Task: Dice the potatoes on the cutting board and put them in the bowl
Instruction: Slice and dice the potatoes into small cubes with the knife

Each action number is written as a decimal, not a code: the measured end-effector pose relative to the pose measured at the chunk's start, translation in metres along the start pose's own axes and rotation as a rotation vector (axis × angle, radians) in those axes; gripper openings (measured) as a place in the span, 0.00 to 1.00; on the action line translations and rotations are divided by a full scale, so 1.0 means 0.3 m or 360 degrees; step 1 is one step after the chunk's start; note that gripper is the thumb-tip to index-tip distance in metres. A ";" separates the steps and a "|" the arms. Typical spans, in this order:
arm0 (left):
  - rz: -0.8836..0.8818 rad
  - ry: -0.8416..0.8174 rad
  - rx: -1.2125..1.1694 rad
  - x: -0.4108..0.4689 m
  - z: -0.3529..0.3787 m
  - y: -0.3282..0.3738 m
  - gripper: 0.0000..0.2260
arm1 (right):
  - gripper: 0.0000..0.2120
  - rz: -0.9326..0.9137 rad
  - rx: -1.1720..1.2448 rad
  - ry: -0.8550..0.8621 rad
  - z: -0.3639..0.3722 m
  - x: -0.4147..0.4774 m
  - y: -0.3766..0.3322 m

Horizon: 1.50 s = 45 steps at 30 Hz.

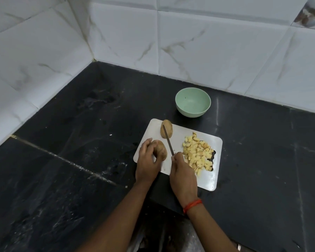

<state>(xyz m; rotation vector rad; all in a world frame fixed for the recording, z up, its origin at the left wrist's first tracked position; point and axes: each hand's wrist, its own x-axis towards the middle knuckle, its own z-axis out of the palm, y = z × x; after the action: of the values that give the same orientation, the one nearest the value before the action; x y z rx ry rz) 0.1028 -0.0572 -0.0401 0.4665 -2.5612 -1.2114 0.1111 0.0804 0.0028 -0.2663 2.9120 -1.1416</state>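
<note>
Two hard, probably rolly potatoes (166, 131) left: left hand (147, 160) clamps one from above, right hand (183, 171) grips the knife (168, 140) alongside.

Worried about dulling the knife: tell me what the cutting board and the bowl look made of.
Cutting board: probably metal, perhaps steel; thin, pale grey, soft sheen, cut-out handle slot. Bowl: likely plastic or melamine, possibly glazed ceramic; even mint green, matte, no sharp glare.
</note>
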 end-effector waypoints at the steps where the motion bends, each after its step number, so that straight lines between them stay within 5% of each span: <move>1: 0.0025 0.0004 0.0007 0.000 0.000 -0.005 0.20 | 0.07 0.0024 -0.0010 -0.0034 0.007 0.004 0.001; 13: 0.0165 0.0078 0.0026 0.011 0.018 -0.010 0.14 | 0.01 -0.0037 -0.0204 -0.0272 0.015 0.031 -0.009; 34: 0.0146 0.0041 0.0107 0.013 0.029 -0.023 0.09 | 0.11 -0.0124 -0.0438 -0.0512 0.048 0.125 -0.050; 45: 0.0181 0.0099 0.0151 0.009 0.022 -0.007 0.07 | 0.18 -0.0001 -0.0699 -0.0606 -0.036 -0.217 0.088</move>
<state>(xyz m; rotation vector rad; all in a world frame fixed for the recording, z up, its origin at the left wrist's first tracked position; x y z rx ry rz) 0.0983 -0.0548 -0.0455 0.3667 -2.5627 -1.0247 0.1705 0.1171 -0.0108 -0.4295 2.7683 -0.3768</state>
